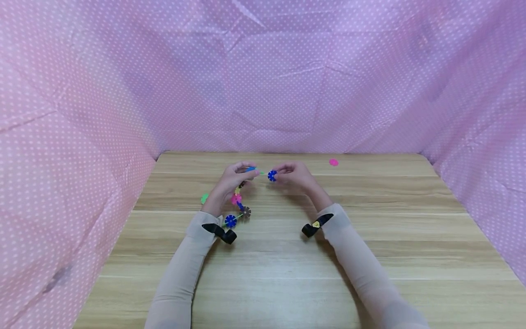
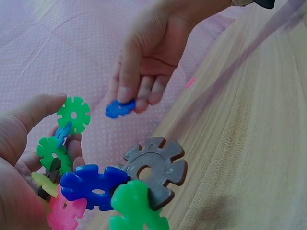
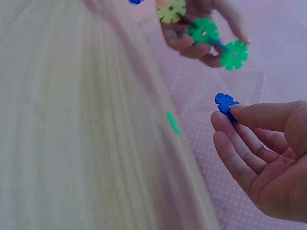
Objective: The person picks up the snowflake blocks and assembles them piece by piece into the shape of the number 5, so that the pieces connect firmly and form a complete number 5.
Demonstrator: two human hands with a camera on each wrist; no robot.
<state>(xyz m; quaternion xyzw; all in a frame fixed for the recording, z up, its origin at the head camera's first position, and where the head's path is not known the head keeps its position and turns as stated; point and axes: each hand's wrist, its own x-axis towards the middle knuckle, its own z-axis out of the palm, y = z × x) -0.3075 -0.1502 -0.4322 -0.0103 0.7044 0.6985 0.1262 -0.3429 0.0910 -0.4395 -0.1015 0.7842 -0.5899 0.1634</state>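
My left hand [image 1: 233, 179] grips a chain of notched plastic discs near its far end. In the left wrist view the chain runs through a green disc [image 2: 74, 115], a light blue one, another green disc, brown, yellow, a pink disc [image 2: 66, 211], a dark blue disc [image 2: 93, 187], a grey-brown disc [image 2: 158, 172] and a green one nearest the camera. A further dark blue disc [image 1: 230, 221] hangs by the left wrist. Between thumb and fingertips my right hand [image 1: 297, 176] pinches a single blue disc [image 3: 225, 104], a short gap away from the chain's green end disc [image 3: 234, 55].
A loose pink disc [image 1: 334, 162] lies near the table's far edge, to the right. To the left of the left wrist lies a loose green disc [image 1: 204, 198]. Pink dotted cloth [image 1: 279, 91] hangs around the wooden table [image 1: 271, 283] at the back and sides.
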